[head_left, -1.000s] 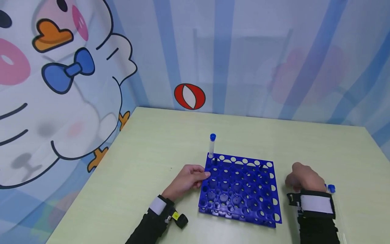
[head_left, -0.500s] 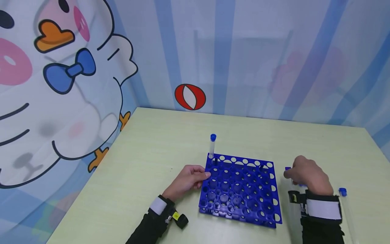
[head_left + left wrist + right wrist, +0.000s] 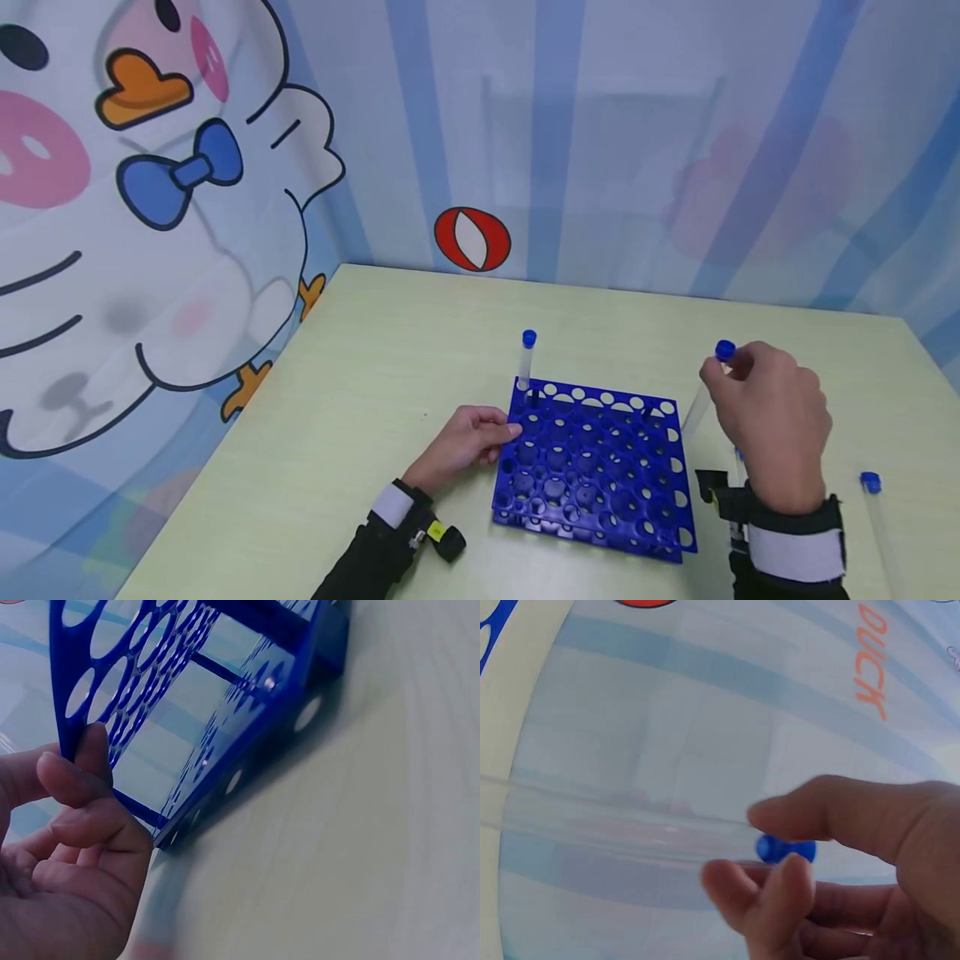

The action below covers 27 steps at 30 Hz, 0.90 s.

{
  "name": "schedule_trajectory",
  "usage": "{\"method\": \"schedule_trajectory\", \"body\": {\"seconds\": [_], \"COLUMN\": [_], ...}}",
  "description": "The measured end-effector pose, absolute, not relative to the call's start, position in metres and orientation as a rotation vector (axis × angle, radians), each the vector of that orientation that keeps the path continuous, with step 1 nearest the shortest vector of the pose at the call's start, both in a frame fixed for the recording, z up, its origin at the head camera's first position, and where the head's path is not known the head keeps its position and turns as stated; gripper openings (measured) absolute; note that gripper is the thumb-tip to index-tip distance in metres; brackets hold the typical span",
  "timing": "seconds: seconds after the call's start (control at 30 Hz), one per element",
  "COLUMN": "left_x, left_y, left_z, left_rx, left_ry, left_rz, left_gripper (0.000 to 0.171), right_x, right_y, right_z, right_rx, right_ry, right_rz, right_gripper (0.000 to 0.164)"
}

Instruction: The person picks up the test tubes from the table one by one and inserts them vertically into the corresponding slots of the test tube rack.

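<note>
A blue test tube rack (image 3: 592, 467) with rows of round holes stands on the table. My left hand (image 3: 465, 440) pinches the left edge of its top plate between thumb and fingers, as the left wrist view shows up close on the rack (image 3: 247, 712). To the right of the rack, my right hand (image 3: 776, 417) pinches a clear test tube (image 3: 697, 410) just below its blue cap (image 3: 786, 849). That tube tilts, its lower end down beside the rack's right edge. Another capped tube (image 3: 526, 362) stands upright in the rack's back left corner hole.
One more blue-capped tube (image 3: 877, 508) lies on the table (image 3: 375, 350) at the far right. Part of another tube (image 3: 738, 471) shows beside the right wrist, mostly hidden by the arm. A printed cloth wall (image 3: 622, 167) rises behind the table.
My right hand has risen from the table right of the rack, lifting a capped test tube with it. The left hand keeps its hold on the rack.
</note>
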<state>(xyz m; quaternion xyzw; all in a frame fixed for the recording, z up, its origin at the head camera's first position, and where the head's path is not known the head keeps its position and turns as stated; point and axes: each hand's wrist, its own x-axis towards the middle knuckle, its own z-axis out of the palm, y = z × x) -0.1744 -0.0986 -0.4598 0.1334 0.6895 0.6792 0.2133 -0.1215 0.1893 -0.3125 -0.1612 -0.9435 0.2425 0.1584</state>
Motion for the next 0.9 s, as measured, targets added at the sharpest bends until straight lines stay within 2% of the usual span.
{"method": "schedule_trajectory", "body": {"seconds": [0.37,0.67,0.77,0.9], "left_x": [-0.175,-0.174,-0.170,-0.167], "left_y": [-0.100,-0.099,-0.098,-0.100], "left_z": [-0.462,-0.461,-0.451,-0.442], "left_rx": [0.396,0.408,0.415,0.405], "left_ry": [1.926,1.929,1.923,1.932], "left_rz": [1.896,1.899,1.897,1.884], "left_gripper": [0.029,0.029,0.030,0.030], "right_x": [-0.140,-0.160,-0.198,-0.209], "right_y": [0.142,0.107,0.114,0.110], "right_z": [-0.320,-0.335,-0.390,-0.407], "right_rx": [0.027,0.196,0.174,0.168], "right_ry": [-2.334,-2.345,-2.382,-2.424], "right_rz": [0.840,0.897,0.823,0.822], "right_gripper": [0.028,0.026,0.030,0.035]}}
